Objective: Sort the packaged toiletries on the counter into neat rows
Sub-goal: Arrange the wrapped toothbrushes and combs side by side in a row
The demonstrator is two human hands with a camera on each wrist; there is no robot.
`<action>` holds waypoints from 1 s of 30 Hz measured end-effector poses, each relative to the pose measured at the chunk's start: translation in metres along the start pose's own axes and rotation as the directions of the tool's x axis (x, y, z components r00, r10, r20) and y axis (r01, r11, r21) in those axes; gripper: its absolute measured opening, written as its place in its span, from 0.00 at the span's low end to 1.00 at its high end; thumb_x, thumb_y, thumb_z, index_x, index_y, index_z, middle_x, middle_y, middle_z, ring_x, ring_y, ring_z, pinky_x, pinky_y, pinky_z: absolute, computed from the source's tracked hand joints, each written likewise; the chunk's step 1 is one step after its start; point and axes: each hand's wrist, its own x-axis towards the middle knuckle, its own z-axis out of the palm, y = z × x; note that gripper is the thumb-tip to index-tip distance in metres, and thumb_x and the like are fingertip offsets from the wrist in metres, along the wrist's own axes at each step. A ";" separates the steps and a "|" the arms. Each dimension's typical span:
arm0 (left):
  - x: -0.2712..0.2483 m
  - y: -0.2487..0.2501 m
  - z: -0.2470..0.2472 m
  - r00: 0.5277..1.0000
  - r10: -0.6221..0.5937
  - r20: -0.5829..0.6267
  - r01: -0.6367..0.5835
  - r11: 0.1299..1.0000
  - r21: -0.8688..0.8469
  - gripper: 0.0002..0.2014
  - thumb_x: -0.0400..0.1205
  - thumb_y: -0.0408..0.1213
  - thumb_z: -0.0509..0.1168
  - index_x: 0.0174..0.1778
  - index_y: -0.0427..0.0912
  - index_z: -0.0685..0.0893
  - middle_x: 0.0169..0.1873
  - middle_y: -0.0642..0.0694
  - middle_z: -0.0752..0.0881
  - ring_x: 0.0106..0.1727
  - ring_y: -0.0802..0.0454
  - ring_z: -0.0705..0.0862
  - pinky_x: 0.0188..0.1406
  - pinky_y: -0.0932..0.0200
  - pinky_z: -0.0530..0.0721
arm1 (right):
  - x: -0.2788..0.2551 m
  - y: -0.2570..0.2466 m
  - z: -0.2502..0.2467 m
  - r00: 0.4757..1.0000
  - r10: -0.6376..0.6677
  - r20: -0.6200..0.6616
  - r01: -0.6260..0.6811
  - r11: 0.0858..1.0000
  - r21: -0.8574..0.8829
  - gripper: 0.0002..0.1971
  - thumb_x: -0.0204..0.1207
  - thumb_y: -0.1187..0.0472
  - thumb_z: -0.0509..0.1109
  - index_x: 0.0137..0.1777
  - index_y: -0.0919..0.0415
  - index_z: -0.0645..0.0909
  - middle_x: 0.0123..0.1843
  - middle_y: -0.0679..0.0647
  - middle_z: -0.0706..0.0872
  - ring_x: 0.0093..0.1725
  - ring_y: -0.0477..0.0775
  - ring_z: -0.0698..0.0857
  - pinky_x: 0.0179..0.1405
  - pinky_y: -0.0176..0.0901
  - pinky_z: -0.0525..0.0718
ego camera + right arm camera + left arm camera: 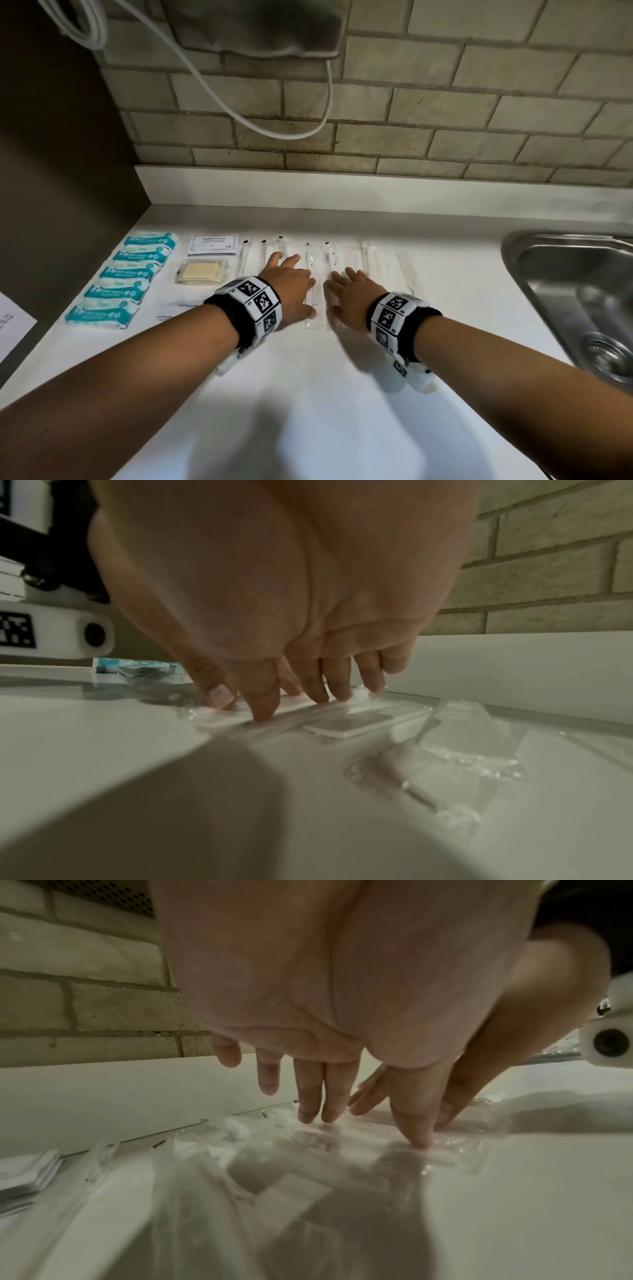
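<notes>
Several long clear-wrapped toothbrush packets (pixel 312 274) lie side by side across the middle of the white counter (pixel 308 394). My left hand (pixel 291 284) lies flat on the left packets with straight fingers (pixel 310 1096) pressing the plastic (pixel 274 1139). My right hand (pixel 349 291) lies flat beside it, its fingertips (pixel 263 707) pressing a clear packet (pixel 342 723). Several teal wipe packs (pixel 132 277) form a column at the left. A shampoo sachet (pixel 213 244) and a clear pack with a yellowish pad (pixel 201 271) sit beside them. A white toothpaste sachet (pixel 180 306) is half hidden by my left wrist.
A steel sink (pixel 579 294) is set into the counter at the right. A tiled wall (pixel 376 120) with a raised white ledge (pixel 342 185) runs behind the items, and a white cable (pixel 274 126) hangs over it. A brown panel (pixel 61 171) closes the left side.
</notes>
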 end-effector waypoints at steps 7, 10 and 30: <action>0.003 0.001 0.002 1.000 -0.013 0.005 0.013 1.000 -0.001 0.34 0.81 0.62 0.56 0.81 0.49 0.67 0.81 0.51 0.66 0.86 0.44 0.49 0.81 0.39 0.44 | 0.003 0.004 0.002 1.000 -0.016 0.009 0.016 1.000 -0.003 0.31 0.85 0.50 0.54 0.85 0.59 0.52 0.87 0.57 0.51 0.86 0.63 0.48 0.84 0.54 0.47; 0.004 -0.001 0.002 1.000 0.002 -0.005 -0.002 1.000 -0.010 0.32 0.81 0.62 0.56 0.79 0.49 0.70 0.81 0.51 0.67 0.86 0.44 0.50 0.80 0.39 0.44 | -0.004 0.007 -0.003 1.000 -0.009 -0.004 0.009 0.999 0.052 0.29 0.85 0.48 0.54 0.84 0.57 0.56 0.87 0.56 0.53 0.85 0.62 0.52 0.83 0.54 0.50; 0.084 0.096 -0.034 0.994 0.087 -0.073 -0.107 0.932 -0.346 0.24 0.78 0.52 0.70 0.71 0.53 0.80 0.62 0.51 0.80 0.64 0.47 0.81 0.59 0.54 0.80 | -0.033 0.137 -0.006 0.830 0.551 0.088 -0.463 0.593 0.658 0.07 0.69 0.59 0.77 0.41 0.63 0.86 0.33 0.54 0.86 0.33 0.54 0.85 0.34 0.43 0.85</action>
